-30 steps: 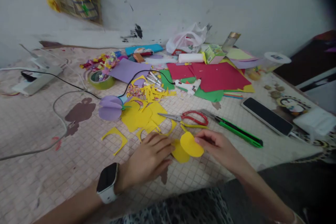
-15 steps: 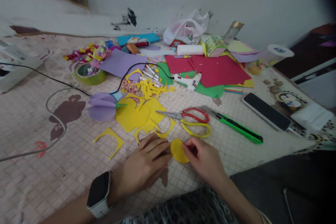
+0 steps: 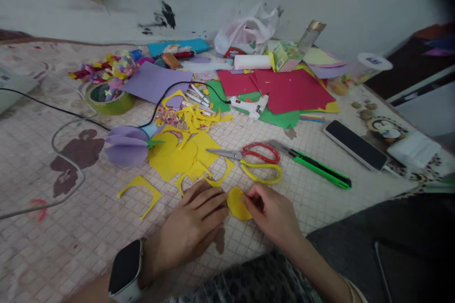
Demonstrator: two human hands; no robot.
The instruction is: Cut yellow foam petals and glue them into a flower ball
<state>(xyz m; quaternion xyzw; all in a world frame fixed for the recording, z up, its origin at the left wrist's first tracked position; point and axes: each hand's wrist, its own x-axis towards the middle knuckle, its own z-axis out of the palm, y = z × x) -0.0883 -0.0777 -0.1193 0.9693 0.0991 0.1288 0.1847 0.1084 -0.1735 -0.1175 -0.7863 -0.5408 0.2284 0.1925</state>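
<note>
Yellow paper disc [image 3: 237, 203] lies between both hands near the front edge of the tile-patterned tabletop [image 3: 64, 246]; can't tell if it's one layer or several. Left to right: thin black cable [image 3: 53, 108] runs across the tabletop, then purple paper flower [image 3: 127, 147] with a green stem piece beside a pile of yellow paper scraps [image 3: 174, 158]. Yellow arch-shaped paper offcut [image 3: 140, 196] lies nearer the front. Left hand [image 3: 188, 227], black-faced white smartwatch [image 3: 125, 265] on its wrist, is half-open, fingertips at the disc's left edge, grip unclear. Right hand [image 3: 272, 213] is curled, fingers pinching the disc's right edge. Just beyond the disc: scissors with red and yellow handles [image 3: 261, 154], then green utility knife [image 3: 320, 168], both well clear of the hands. Dark fabric [image 3: 373, 218] covers the person's lap past the tabletop's front edge at right.
</note>
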